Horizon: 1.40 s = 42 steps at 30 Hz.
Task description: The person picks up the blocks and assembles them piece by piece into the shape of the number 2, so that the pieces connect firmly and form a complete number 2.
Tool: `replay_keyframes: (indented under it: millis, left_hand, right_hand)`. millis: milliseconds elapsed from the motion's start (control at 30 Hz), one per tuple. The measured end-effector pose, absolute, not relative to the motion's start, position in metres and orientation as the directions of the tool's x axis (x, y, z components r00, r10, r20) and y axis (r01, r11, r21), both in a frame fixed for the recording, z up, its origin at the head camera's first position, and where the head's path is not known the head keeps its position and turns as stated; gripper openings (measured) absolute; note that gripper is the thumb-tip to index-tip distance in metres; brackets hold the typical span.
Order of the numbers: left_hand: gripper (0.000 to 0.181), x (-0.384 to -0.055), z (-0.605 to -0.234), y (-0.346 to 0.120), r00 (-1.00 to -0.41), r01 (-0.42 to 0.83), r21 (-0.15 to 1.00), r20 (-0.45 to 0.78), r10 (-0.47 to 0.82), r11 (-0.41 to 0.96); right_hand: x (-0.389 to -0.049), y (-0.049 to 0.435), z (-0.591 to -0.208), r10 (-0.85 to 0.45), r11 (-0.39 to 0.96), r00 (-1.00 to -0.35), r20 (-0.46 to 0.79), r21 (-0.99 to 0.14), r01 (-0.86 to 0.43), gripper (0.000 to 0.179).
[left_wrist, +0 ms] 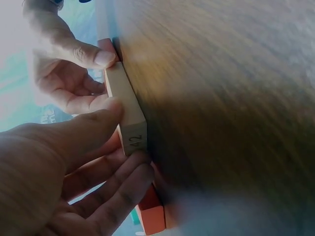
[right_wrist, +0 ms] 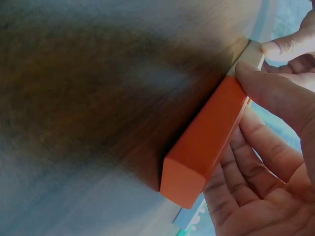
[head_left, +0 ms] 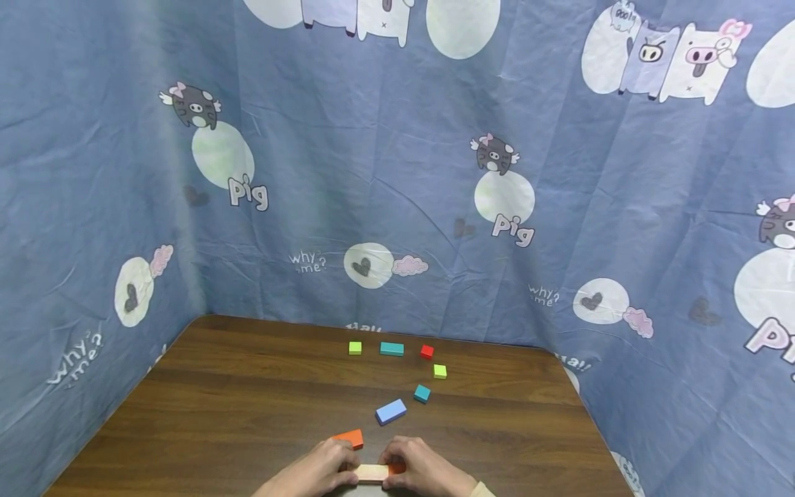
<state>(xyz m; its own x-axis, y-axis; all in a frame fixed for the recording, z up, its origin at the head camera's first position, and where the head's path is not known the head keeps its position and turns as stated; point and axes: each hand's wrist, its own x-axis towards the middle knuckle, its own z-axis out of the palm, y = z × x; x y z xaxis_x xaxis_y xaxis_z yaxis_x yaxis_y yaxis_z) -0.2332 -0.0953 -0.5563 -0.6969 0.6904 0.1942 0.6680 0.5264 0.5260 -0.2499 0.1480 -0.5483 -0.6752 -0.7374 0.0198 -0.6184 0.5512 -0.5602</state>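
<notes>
1. One pale block sits near the wooden table's front, end to end with an orange block.
2. The left hand pinches the pale block.
3. The right hand pinches the orange block at their seam.
4. Just beyond the left hand lies another orange-red block.
5. Farther back: blue block, teal cube, two lime cubes, red cube, teal bar.

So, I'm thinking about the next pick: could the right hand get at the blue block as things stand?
Probably, yes: only bare table shows between the right hand and the blue block, though it's busy gripping an orange block.
</notes>
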Motion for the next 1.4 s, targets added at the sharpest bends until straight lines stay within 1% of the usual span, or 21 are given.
replay_keyframes:
  millis: [233,333,500,633,767,833,933,1067,1233,1400]
  left_hand:
    - [0.011,-0.235,-0.554,-0.093,-0.686,0.672,0.524,0.175,0.706,0.523]
    - [0.012,-0.236,-0.553,-0.093,-0.691,0.665,0.522,0.157,0.705,0.535]
    - [0.012,-0.235,-0.549,-0.093,-0.694,0.668,0.51,0.167,0.7,0.541]
    - [0.005,-0.236,-0.543,-0.096,-0.694,0.686,0.498,0.231,0.682,0.531]
    - [0.01,-0.242,-0.539,-0.101,-0.698,0.703,0.467,0.311,0.645,0.536]
    - [0.012,-0.245,-0.537,-0.104,-0.71,0.697,0.455,0.327,0.624,0.555]
    - [0.015,-0.248,-0.534,-0.107,-0.744,0.665,0.438,0.312,0.591,0.605]
    - [0.016,-0.25,-0.533,-0.11,-0.784,0.619,0.425,0.28,0.554,0.661]
    - [0.018,-0.253,-0.54,-0.11,-0.795,0.606,0.413,0.278,0.539,0.68]
    - [0.019,-0.257,-0.548,-0.109,-0.801,0.597,0.419,0.26,0.54,0.684]
  right_hand:
    - [-0.25,0.149,-0.549,-0.74,0.554,-0.672,0.029,-0.54,-0.634,0.025]
    - [-0.25,0.149,-0.549,-0.735,0.559,-0.678,0.009,-0.558,-0.614,0.025]
    - [-0.25,0.149,-0.55,-0.726,0.559,-0.687,-0.024,-0.602,-0.57,0.025]
    - [-0.251,0.15,-0.551,-0.736,0.547,-0.677,-0.007,-0.595,-0.589,0.024]
    - [-0.251,0.15,-0.551,-0.751,0.531,-0.659,0.034,-0.561,-0.635,0.025]
    - [-0.251,0.15,-0.551,-0.753,0.529,-0.657,0.042,-0.556,-0.641,0.025]
    - [-0.251,0.15,-0.551,-0.746,0.536,-0.665,0.033,-0.563,-0.629,0.025]
    - [-0.251,0.149,-0.55,-0.729,0.55,-0.685,-0.015,-0.608,-0.572,0.023]
    - [-0.251,0.148,-0.549,-0.713,0.549,-0.699,-0.054,-0.663,-0.509,0.022]
    - [-0.251,0.149,-0.55,-0.717,0.536,-0.696,-0.039,-0.669,-0.515,0.022]
